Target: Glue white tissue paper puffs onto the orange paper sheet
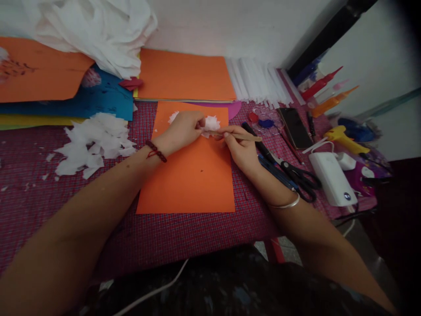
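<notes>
So, head view, centre of the frame: the left hand [184, 128] sits on the top edge of an orange sheet [190, 175], fingers curled together and pinching a white tissue flower [210, 125] that rests on the sheet near its upper right corner. The right hand [240, 147] is just beside it, fingers pressed together around a thin stick [240, 136] — its tip meets the flower's lower edge, the other end points toward the right of the frame.

Left of centre there's a heap of white paper scraps [94, 145] on the red checked cloth [184, 241]. Upper left has a bundle of white tissue [98, 30] over blue and orange sheets, and another orange stack [184, 74] lies upper centre. Right of the hands — black scissors [296, 173], a white power bank [332, 177], a dark phone [294, 127], a yellow glue gun [345, 138], and coloured bottles [324, 90] in the upper right.
</notes>
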A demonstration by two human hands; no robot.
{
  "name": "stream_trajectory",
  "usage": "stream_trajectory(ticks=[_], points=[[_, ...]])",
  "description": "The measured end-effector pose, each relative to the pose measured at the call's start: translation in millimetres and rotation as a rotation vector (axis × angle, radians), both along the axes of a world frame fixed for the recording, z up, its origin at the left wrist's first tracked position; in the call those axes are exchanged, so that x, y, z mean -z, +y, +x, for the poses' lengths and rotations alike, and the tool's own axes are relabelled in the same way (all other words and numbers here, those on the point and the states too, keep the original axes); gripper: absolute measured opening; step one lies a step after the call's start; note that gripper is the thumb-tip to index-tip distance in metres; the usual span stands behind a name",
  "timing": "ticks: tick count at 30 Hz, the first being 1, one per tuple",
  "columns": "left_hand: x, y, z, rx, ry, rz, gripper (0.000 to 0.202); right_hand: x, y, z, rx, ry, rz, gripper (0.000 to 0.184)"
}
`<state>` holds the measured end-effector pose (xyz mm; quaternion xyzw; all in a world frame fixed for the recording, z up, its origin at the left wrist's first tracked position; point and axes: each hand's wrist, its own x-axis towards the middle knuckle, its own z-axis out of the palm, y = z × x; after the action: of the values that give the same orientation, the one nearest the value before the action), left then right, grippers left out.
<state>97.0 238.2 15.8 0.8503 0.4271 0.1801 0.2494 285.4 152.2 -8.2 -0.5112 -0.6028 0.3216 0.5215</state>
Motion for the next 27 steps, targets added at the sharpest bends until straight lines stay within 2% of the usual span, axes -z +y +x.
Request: stream_trajectory(ticks=[9, 13, 17, 23, 25, 27], points=[[1.3, -3, 4, -0.073, 0.057, 0.043, 0.019, 1.5, -2, -1, -0.072, -0.221, 0.077, 0.018], [-6.0, -11, 2, -0.029, 0.133, 0.106, 0.024, 3.7, -5, -1, -0.09, -0.341, 0.171, 0.021], [-11.3, -16, 1, -0.022, 0.173, 0.147, 0.027, 3.3, -5, -1, -0.104, -0.525, 0.209, 0.027], [-3.6, -14, 4, -0.042, 0.123, 0.104, 0.03, -2.3, -9, -4, -0.146, -0.88, 0.186, 0.032], [-1.4, -14, 3, -0.037, 0.108, 0.096, 0.03, -6.1, -14, -4, -0.171, -0.86, 0.211, 0.028], [0.2, -15, 4, -0.036, 0.109, 0.093, 0.03, -10.1, -17, -2, -0.174, -0.674, 0.254, 0.023]])
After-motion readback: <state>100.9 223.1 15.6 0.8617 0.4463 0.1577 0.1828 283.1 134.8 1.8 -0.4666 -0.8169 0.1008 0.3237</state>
